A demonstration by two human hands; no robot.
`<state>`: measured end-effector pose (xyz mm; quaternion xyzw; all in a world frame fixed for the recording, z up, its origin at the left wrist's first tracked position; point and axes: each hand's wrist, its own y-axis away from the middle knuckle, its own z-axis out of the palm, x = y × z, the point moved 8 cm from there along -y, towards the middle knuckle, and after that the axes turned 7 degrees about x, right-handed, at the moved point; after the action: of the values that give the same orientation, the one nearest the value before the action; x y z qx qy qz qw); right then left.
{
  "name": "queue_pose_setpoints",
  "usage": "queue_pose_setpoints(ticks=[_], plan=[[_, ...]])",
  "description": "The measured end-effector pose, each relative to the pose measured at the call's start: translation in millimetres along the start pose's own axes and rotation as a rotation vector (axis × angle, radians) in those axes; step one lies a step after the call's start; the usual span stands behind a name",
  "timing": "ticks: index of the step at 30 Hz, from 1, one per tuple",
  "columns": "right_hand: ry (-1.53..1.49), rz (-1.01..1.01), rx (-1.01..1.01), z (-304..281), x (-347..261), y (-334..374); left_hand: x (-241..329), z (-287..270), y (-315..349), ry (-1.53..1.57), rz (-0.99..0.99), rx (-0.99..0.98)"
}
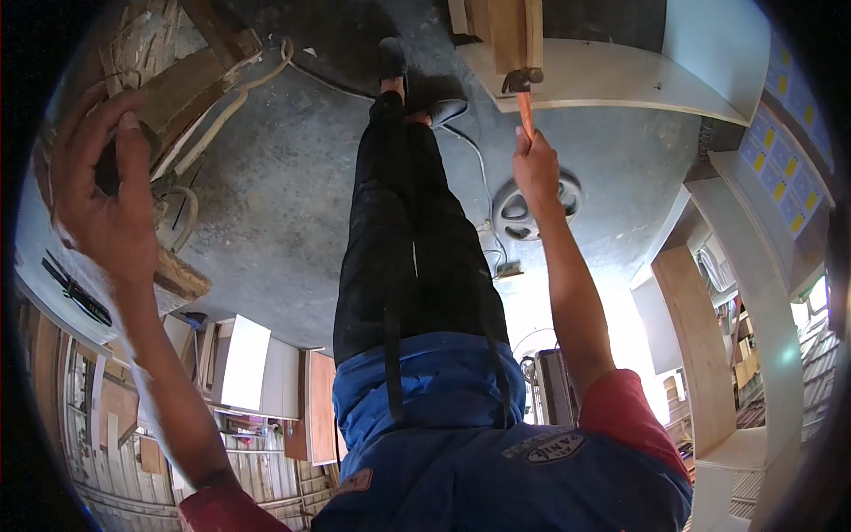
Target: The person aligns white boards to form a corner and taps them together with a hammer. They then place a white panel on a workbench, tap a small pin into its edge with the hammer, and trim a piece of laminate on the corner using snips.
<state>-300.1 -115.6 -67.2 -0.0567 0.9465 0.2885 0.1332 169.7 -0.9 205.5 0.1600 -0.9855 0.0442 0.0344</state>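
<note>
The right hand [535, 164] clamps its fingers on the hammer [526, 113]; the left hand [111, 191], fingers apart, adjoins left-side timber [188, 89]; work appears underway, remainder undeterminable.

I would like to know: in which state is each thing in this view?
Claw hammer: held, what its head touches is unclear.
Right hand: closed around the hammer handle.
Left hand: fingers bent, grip unclear.
Gray spoked disc: on the floor, partly hidden.
Cable: loose, uncoiled.
Dark shoes: worn.
Black hand tool: lying down.
</note>
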Motion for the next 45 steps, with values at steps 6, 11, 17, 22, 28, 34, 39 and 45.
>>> queue_pose_setpoints(ticks=[6,11,17,22,28,34,39,45], plan=[[-0.317,0.115,-0.043,-12,20,8,5,-1,4,-0.047,0.038,0.002],[-0.897,0.444,0.089,-19,39,37,1,0,9,-0.022,-0.049,0.066],[-0.914,0.629,0.037,-56,43,83,3,1,2,0.013,-0.073,0.130],[-0.502,0.403,0.177,-122,82,126,5,0,2,-0.008,-0.084,0.108],[-0.241,0.464,0.070,-163,159,172,-8,15,4,0.019,-0.185,0.076],[-0.232,0.582,-0.055,-182,223,193,0,24,-6,-0.054,-0.261,-0.225],[-0.368,0.575,0.023,-241,261,143,17,46,-29,-0.309,-0.455,-0.133],[-0.433,0.323,0.059,-376,255,28,286,225,-123,0.580,-0.250,-0.279]])
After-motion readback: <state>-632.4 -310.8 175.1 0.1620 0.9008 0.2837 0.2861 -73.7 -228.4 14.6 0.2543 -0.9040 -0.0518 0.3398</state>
